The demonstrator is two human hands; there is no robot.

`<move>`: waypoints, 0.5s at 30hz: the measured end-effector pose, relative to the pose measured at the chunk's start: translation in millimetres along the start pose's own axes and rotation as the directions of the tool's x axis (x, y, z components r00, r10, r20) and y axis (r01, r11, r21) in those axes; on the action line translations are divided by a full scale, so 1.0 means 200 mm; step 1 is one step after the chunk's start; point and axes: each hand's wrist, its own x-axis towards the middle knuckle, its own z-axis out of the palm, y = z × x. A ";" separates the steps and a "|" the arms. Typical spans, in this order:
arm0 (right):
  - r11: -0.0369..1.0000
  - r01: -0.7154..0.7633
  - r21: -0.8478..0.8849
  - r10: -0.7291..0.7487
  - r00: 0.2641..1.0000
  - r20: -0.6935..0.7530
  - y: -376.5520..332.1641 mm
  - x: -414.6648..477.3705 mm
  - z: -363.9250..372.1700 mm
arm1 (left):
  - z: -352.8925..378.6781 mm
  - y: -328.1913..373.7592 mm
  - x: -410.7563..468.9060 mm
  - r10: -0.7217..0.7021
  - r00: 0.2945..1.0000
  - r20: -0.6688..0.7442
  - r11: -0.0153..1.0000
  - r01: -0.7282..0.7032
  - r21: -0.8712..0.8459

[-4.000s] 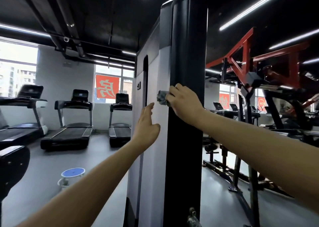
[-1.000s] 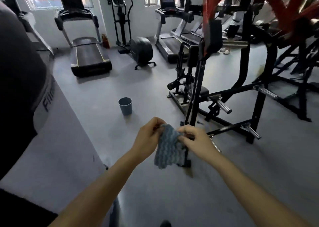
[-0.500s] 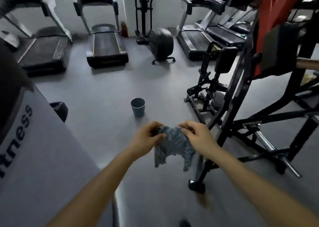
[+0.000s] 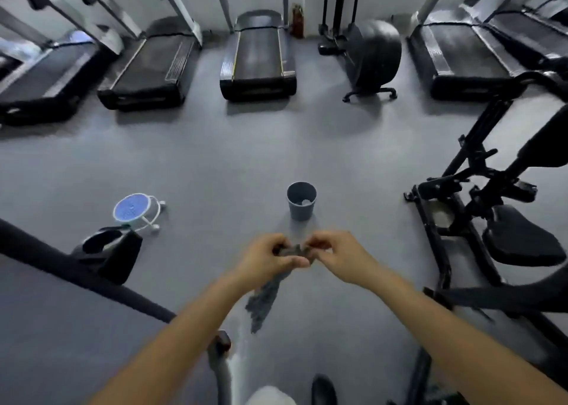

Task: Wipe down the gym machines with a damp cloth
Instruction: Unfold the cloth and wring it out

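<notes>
1. The left hand (image 4: 267,260) and the right hand (image 4: 341,257) meet in mid-air over the middle of the floor (image 4: 215,158). The thumb and curled fingers of each are pinched on the top edge of the cloth (image 4: 264,300).
2. The cloth is grey. It is bunched between the two hands and hangs in a loose, blurred strip under the left wrist, clear of the floor.
3. Just beyond the hands a small grey bucket (image 4: 301,201) stands upright on the floor. A pale round thing lies at its bottom, too small to make out.
4. Left of the bucket and well apart from it stands a low stool (image 4: 135,211) with a round blue top and a white frame.
5. A black cup-shaped holder (image 4: 107,251) sits beside the stool. It is joined to a black bar that edges a grey panel (image 4: 61,327) in the bottom left corner.
6. At the right edge a black weight machine (image 4: 479,207) rests on the floor, its padded seat (image 4: 519,238) near the right forearm.
7. Along the far edge of the floor, against a white wall, treadmills (image 4: 258,57) stand in a row. An exercise bike (image 4: 373,54) with a round black housing stands between them, and a red fire extinguisher (image 4: 297,20) is at the wall.
8. The floor is smooth and grey. The toe of a dark shoe (image 4: 322,389) shows at its near edge.
</notes>
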 end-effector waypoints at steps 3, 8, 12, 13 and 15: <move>0.995 -0.047 0.083 0.047 0.999 -0.002 0.05 0.45 -0.04 | -0.24 -0.14 0.33 -0.050 0.990 0.133 0.992 0.035 0.118; 0.995 -0.073 0.068 0.063 0.989 0.132 0.26 1.17 -0.03 | -0.52 -0.45 1.05 -0.088 0.971 0.220 0.953 0.018 0.302; 0.968 -0.250 0.015 0.244 0.956 0.165 0.55 1.73 -0.02 | -0.63 -0.78 1.69 -0.095 0.966 0.241 0.927 -0.003 0.375; 0.957 -0.289 0.018 0.283 0.947 0.154 0.63 1.86 -0.02 | -0.64 -0.85 1.83 -0.103 0.963 0.250 0.926 0.002 0.377; 0.948 -0.317 -0.012 0.315 0.937 0.149 0.76 2.09 -0.01 | -0.65 -0.98 2.09 -0.090 0.962 0.256 0.930 -0.010 0.367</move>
